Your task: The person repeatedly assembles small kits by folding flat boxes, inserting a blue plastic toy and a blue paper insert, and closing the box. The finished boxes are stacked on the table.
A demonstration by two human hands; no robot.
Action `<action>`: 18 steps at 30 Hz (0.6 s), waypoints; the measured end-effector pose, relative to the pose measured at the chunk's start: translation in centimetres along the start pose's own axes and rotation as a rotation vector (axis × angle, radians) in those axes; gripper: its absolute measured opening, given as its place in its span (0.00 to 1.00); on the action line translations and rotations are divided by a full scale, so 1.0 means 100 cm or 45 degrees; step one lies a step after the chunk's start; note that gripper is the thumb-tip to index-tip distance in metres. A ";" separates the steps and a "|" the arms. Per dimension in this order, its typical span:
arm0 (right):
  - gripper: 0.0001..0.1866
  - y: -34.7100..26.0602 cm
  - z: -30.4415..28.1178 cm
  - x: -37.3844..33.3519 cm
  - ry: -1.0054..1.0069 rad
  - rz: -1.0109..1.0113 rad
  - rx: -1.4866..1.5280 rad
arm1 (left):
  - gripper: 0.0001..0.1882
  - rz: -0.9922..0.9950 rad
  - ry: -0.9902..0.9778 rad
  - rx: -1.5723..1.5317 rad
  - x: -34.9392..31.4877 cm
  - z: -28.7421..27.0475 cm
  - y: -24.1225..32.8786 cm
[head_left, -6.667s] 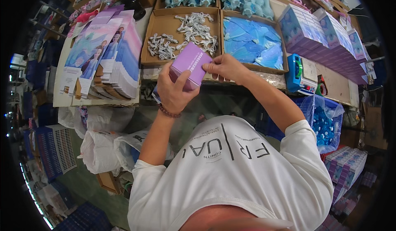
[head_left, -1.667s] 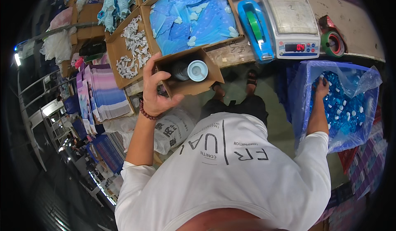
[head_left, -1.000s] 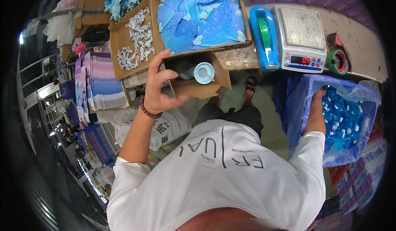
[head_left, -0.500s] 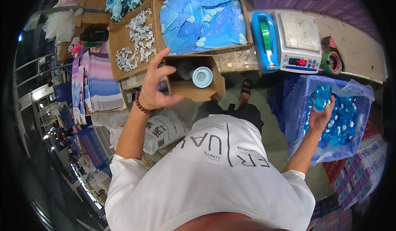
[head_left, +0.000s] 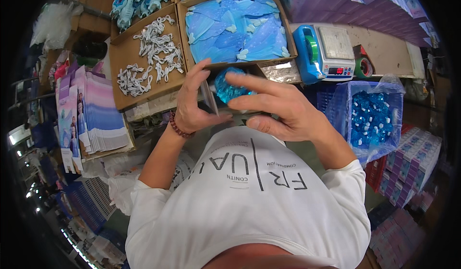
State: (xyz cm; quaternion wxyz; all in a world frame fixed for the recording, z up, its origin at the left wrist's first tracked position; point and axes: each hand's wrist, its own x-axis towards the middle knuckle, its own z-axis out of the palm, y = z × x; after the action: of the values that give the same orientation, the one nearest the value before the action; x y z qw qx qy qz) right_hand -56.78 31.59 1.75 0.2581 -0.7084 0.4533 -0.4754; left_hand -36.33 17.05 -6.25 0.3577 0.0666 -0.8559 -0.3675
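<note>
My left hand (head_left: pixel 194 103) is wrapped round the left side of a cardboard box (head_left: pixel 210 98), fingers at its far edge and thumb at its near edge. A faceted clear-blue bottle (head_left: pixel 225 87) sits at the mouth of this box. Over it reaches my right hand (head_left: pixel 283 104), its fingers stretched out and slightly blurred, the fingertips at the bottle and the thumb held apart. The inside of the box is mostly hidden by the bottle and my hand. At the right, a lined blue crate (head_left: pixel 397 110) holds many similar blue bottles (head_left: pixel 370 120) with white caps.
Beyond my hands, open cartons hold blue wing-shaped pieces (head_left: pixel 235 26), white coiled cables (head_left: pixel 158 45) and pale-blue figures (head_left: pixel 139 0). A blue tape dispenser (head_left: pixel 303 60), a scale (head_left: pixel 336 45) and a red tape dispenser (head_left: pixel 364 65) stand farther right. Printed flat sheets (head_left: pixel 103 110) are stacked left.
My right hand has brought a blue bottle from the crate leftward to the box, and its fingers are now extended over it. My left hand has closed onto the box's side.
</note>
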 end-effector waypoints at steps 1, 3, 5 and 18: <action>0.16 -0.003 0.008 0.008 -0.073 -0.015 -0.133 | 0.54 0.024 0.034 -0.014 -0.006 -0.004 -0.004; 0.16 -0.009 0.017 0.022 -0.161 0.104 -0.173 | 0.51 0.058 0.087 0.018 -0.016 -0.010 -0.009; 0.18 -0.014 0.021 0.036 -0.181 0.129 -0.334 | 0.50 0.033 0.091 -0.015 -0.023 -0.020 -0.013; 0.10 0.009 0.056 0.079 -1.130 0.111 -1.289 | 0.33 0.089 0.119 -0.068 -0.037 -0.026 -0.025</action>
State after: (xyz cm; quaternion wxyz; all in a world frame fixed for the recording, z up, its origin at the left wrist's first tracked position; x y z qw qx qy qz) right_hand -50.98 23.79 2.24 0.0751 -0.8513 0.4994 0.1425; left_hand -32.28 15.19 -8.79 0.4116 0.0441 -0.8299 -0.3741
